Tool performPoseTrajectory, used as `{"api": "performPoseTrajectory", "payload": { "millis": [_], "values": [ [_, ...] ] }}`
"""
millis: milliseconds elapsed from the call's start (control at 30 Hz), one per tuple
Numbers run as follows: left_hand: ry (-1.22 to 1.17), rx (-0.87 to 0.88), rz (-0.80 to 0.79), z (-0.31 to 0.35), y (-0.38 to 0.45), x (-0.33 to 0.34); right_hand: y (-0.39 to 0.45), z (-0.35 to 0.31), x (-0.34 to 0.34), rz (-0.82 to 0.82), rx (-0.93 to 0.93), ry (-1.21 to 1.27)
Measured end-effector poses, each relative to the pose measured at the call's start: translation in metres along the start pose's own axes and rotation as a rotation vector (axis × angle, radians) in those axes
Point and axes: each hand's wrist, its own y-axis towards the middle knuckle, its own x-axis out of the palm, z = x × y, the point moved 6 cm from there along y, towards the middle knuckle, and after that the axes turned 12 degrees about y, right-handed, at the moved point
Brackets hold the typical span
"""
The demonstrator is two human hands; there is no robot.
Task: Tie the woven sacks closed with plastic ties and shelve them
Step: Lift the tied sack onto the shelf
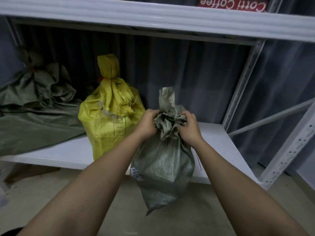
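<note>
head view: i'm gripping the grey-green woven sack (163, 160) by its bunched neck, left hand (147, 124) and right hand (190, 127) both clenching it. it's hanging crumpled before the white shelf (68, 155).

Both hands (167, 124) grip green sack (163, 167) neck.
</note>
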Motion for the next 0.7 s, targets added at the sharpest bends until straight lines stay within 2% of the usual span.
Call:
{"api": "performPoseTrajectory", "payload": {
  "millis": [100, 200, 267, 300, 367, 433, 467, 600, 633, 700],
  "values": [
    [0.072, 0.05, 0.073, -0.013, 0.042, 0.008, 0.045, 0.01, -0.001, 0.038, -0.068, 0.009],
    [0.034, -0.021, 0.142, -0.035, 0.086, 0.019, 0.086, 0.027, -0.002, 0.082, -0.082, 0.038],
    [0.054, -0.069, 0.164, -0.049, 0.107, 0.03, 0.109, 0.051, 0.002, 0.051, -0.04, -0.07],
    [0.121, -0.102, 0.121, -0.061, 0.115, 0.043, 0.117, 0.068, 0.006, 0.006, 0.021, -0.172],
    [0.384, -0.251, -0.111, -0.092, 0.116, 0.076, 0.118, 0.101, 0.013, -0.105, 0.173, -0.329],
    [0.544, -0.4, -0.361, -0.122, 0.1, 0.103, 0.101, 0.125, 0.026, -0.226, 0.258, -0.306],
    [0.541, -0.418, -0.405, -0.131, 0.09, 0.113, 0.09, 0.135, 0.034, -0.272, 0.272, -0.261],
    [0.428, -0.243, -0.349, -0.127, 0.063, 0.128, 0.058, 0.158, 0.053, -0.352, 0.239, -0.283],
    [0.462, -0.195, -0.404, -0.126, 0.056, 0.133, 0.055, 0.162, 0.057, -0.392, 0.208, -0.34],
    [0.608, -0.124, -0.617, -0.124, 0.038, 0.143, 0.053, 0.164, 0.064, -0.452, 0.147, -0.448]
  ]
}}
